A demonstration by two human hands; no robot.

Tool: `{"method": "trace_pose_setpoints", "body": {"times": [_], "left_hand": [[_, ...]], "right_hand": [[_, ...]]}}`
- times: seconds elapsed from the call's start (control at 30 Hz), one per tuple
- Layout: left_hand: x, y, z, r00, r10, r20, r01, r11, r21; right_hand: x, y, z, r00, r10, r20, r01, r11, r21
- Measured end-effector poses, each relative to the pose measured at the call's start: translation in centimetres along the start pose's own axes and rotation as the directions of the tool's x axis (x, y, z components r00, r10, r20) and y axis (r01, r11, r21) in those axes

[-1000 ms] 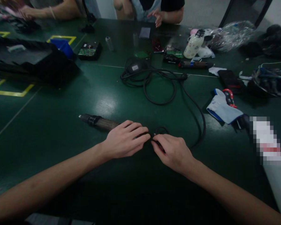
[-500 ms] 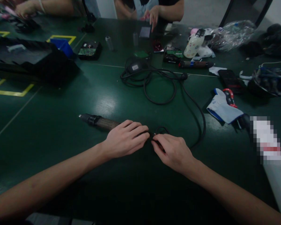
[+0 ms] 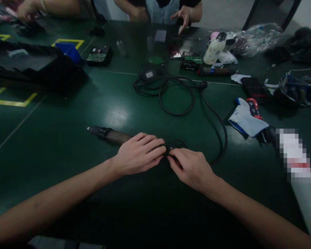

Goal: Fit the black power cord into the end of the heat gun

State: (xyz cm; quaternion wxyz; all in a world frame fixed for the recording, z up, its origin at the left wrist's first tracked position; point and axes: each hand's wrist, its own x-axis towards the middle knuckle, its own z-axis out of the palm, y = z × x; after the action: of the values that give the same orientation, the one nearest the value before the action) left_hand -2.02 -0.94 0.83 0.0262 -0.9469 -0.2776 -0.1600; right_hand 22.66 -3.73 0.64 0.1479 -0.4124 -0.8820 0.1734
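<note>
On the green table lies an electric screwdriver [image 3: 116,136], its metal bit end pointing left. Wrapped over its rear half is my left hand [image 3: 141,154], closed on the body and hiding much of it. My right hand [image 3: 191,169] pinches the black cable's end at the back of the screwdriver; the fingers cover most of the joint. The black cable [image 3: 226,138] loops out behind my right hand and runs up to a coil with a black power adapter [image 3: 152,72].
A black tray [image 3: 28,65] and a blue bin [image 3: 68,52] stand at left. Circuit-board units, a bottle [image 3: 215,50], a second screwdriver [image 3: 217,71] and clear plastic wrap [image 3: 261,38] lie at the back. A glove [image 3: 247,119] is on the right. Two co-workers sit across.
Both my hands hold nearly the same position on the screwdriver and cable. Across the table, a co-worker's hands have moved apart, away from the small grey pad.
</note>
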Motion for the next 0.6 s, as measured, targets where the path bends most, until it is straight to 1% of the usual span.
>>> {"method": "trace_pose_setpoints", "body": {"times": [0.13, 0.3, 0.47, 0.6], "left_hand": [[-0.08, 0.01, -0.08, 0.999, 0.035, 0.012, -0.035, 0.999, 0.016], [-0.11, 0.0, -0.05, 1.0, -0.008, 0.005, 0.008, 1.0, 0.0], [-0.22, -0.12, -0.11, 0.999, 0.049, 0.022, -0.05, 0.999, 0.014], [-0.09, -0.05, -0.14, 1.0, -0.001, 0.01, 0.001, 1.0, 0.009]], "right_hand": [[-0.02, 0.05, 0.05, 1.0, -0.002, 0.005, 0.002, 1.0, -0.004], [-0.02, 0.01, -0.03, 1.0, -0.006, 0.008, 0.006, 1.0, -0.008], [-0.01, -0.02, -0.04, 1.0, -0.005, 0.008, 0.005, 1.0, -0.017], [0.01, -0.07, -0.08, 1.0, 0.0, 0.009, 0.0, 1.0, -0.019]]}}
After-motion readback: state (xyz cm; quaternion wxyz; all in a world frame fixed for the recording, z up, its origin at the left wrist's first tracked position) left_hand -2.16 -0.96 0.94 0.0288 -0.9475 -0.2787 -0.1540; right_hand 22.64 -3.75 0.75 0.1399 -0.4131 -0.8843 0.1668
